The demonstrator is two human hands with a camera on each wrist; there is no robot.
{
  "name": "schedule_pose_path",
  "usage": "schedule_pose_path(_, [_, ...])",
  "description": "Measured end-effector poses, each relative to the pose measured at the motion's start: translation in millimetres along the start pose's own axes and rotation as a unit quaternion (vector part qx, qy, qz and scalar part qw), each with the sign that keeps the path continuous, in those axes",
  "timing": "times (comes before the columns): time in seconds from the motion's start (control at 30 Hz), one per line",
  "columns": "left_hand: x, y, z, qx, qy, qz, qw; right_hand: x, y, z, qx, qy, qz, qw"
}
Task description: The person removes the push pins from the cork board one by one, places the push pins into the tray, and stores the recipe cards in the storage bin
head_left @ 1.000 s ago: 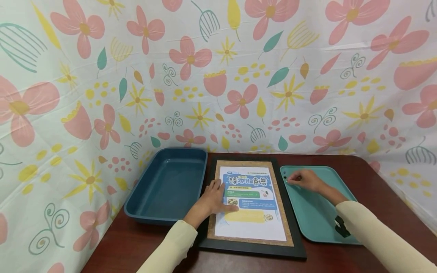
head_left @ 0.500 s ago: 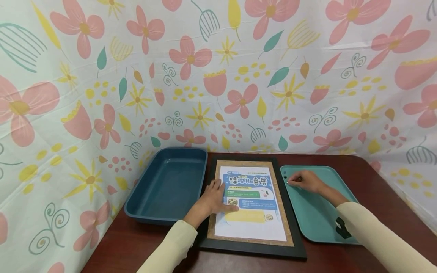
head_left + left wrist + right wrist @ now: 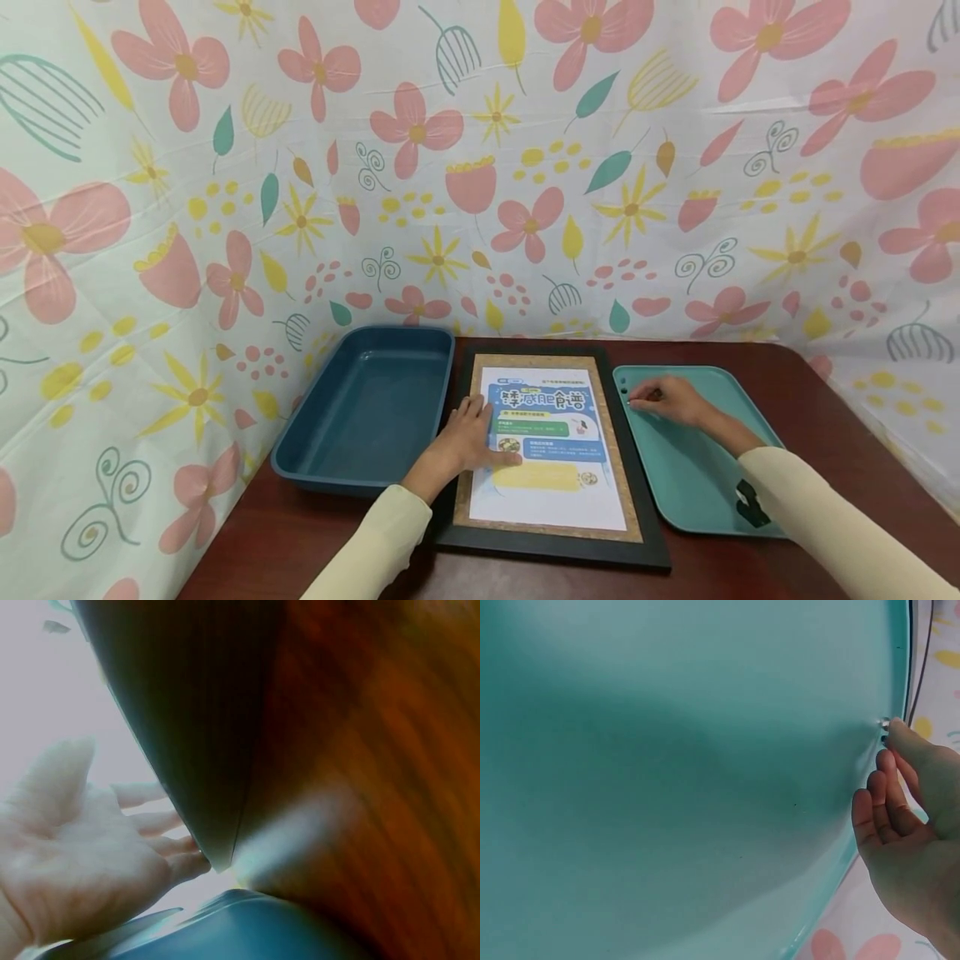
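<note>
My left hand (image 3: 468, 437) rests with spread fingers on a printed sheet (image 3: 547, 512) with blue, green and yellow blocks. The sheet lies on a black-framed cork board (image 3: 480, 546). At the far left corner of a teal tray (image 3: 701, 500), my right hand (image 3: 671, 400) has thumb and forefinger together on a small silvery piece (image 3: 885, 723), too tiny to name. Its other fingers are loosely curled. Close by on the tray are small dark round pieces (image 3: 624, 391). In the left wrist view, the left hand (image 3: 97, 855) looks washed out.
A deep blue bin (image 3: 367, 417) stands left of the board. A black object (image 3: 750, 504) lies on the tray near the right sleeve, partly covered by it. Behind the brown table (image 3: 300, 542) hangs a flowered cloth (image 3: 480, 167).
The head view has shifted very slightly. Both hands stay in the same places, the left on the sheet and the right at the tray's corner.
</note>
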State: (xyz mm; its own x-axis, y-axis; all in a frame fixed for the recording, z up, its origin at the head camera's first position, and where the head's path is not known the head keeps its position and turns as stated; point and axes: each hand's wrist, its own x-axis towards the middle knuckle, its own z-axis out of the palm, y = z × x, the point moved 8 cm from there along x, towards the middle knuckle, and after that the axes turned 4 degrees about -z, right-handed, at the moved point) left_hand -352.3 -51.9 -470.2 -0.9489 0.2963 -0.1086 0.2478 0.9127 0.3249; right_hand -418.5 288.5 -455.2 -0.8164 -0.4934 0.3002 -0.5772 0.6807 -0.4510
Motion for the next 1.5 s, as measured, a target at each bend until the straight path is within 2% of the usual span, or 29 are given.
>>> schedule_pose_path(0.2, [-0.7, -0.8, -3.2, -0.008, -0.001, -0.002, 1.0, 5, -6, -2, -0.003, -0.001, 0.001, 1.0])
schedule_pose_path(0.43, [-0.4, -2.4, -3.0, -0.018, 0.004, -0.005, 0.9998, 7, -23, -2, -0.003, 0.0, -0.027, 1.0])
schedule_pose_path(0.57, [-1.8, -2.3, -3.7, -0.018, 0.006, 0.002, 0.9998, 8, -32, 1, 0.004, -0.003, -0.027, 1.0])
schedule_pose_path(0.77, [-7.3, -3.6, -3.1, -0.023, 0.015, 0.01, 0.9996, 8, -45, 7, 0.014, 0.0, -0.047, 0.999])
schedule_pose_path(0.97, [-14.5, -5.4, 0.4, -0.048, 0.04, -0.005, 0.998, 2, -52, 10, 0.018, -0.002, -0.057, 0.998])
schedule_pose_path(1.1, [-18.4, -7.1, 3.8, -0.061, 0.047, -0.025, 0.9967, -1, -57, 14, 0.016, -0.009, -0.074, 0.997])
schedule_pose_path(1.27, [-25.1, -8.7, 2.7, -0.094, 0.067, -0.056, 0.9917, -5, -65, 21, 0.029, -0.02, -0.103, 0.994])
schedule_pose_path(1.37, [-29.3, -6.8, -1.1, -0.121, 0.087, -0.06, 0.9871, -8, -70, 23, 0.031, -0.022, -0.119, 0.992])
schedule_pose_path(1.5, [-31.1, -5.0, -3.0, -0.15, 0.091, -0.06, 0.9828, -13, -70, 24, 0.032, -0.024, -0.115, 0.993])
